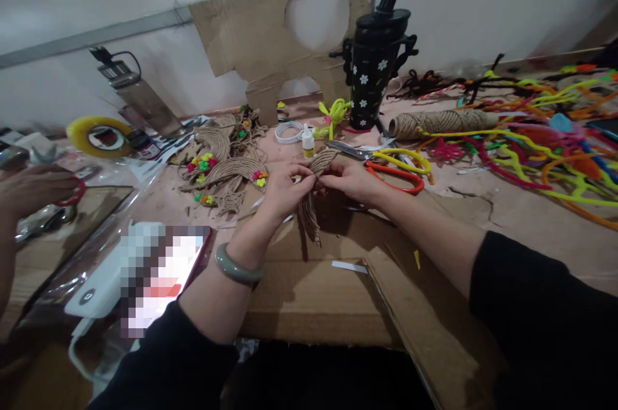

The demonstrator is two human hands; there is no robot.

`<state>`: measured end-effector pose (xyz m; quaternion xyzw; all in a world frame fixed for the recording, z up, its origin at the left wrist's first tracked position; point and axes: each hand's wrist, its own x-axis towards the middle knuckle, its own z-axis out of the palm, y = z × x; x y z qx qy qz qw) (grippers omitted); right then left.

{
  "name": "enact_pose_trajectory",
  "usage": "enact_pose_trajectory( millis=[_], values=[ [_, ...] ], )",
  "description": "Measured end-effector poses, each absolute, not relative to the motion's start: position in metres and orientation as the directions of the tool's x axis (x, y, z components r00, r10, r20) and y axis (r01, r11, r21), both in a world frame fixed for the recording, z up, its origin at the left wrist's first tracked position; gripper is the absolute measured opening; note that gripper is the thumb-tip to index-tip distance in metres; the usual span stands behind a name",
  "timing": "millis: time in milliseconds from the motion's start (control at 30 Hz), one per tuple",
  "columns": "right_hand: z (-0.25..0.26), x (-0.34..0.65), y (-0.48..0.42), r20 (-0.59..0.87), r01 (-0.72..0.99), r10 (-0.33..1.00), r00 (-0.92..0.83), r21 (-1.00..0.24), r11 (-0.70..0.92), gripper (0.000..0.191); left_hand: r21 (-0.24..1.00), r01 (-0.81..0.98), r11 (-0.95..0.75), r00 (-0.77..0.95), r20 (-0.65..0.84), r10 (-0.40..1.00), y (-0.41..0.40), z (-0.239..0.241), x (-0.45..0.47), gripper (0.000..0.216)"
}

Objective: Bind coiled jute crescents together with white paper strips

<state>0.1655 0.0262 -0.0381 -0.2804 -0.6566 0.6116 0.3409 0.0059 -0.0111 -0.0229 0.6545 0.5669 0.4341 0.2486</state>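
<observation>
A band of brown jute cords (309,217) laid side by side is pinched between my two hands, its lower end hanging over the cardboard. My left hand (284,188) grips it from the left, and my right hand (350,179) closes on it from the right; the fingertips meet near its middle. Just behind stands a small glue bottle (308,143) with a white cap. Scissors (393,165) with yellow and orange handles lie beyond my right hand. Left of my hands, similar jute pieces (224,168) are piled, with bright knotted flowers on them.
A black flowered tumbler (371,69) stands at the back. A jute twine roll (439,121) and coloured pipe cleaners (555,159) spread rightward. Leftward are a phone (167,281), a white power bank (103,281), yellow tape (99,138), a bottle (145,98) and another person's hand (38,191).
</observation>
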Motion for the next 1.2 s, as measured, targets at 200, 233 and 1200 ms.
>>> enact_pose_trajectory(
  millis=[200,233,1200],
  values=[
    [-0.0371,0.1653,0.0255,0.090,-0.019,0.781,-0.618,-0.995,0.100,0.013,0.826,0.518,-0.225,-0.030,0.280,0.960,-0.0106,-0.0236,0.0049,0.009],
    [-0.0369,0.1653,0.0253,0.088,-0.017,0.781,-0.619,-0.995,0.099,0.014,0.829,0.513,-0.222,-0.033,0.278,0.960,-0.0105,-0.0235,0.0048,0.008],
    [-0.0364,0.1669,0.0249,0.116,0.076,0.802,-0.585,-0.977,0.197,0.012,0.817,0.545,-0.189,-0.042,0.251,0.967,-0.0105,-0.0208,0.0061,0.007]
  ],
)
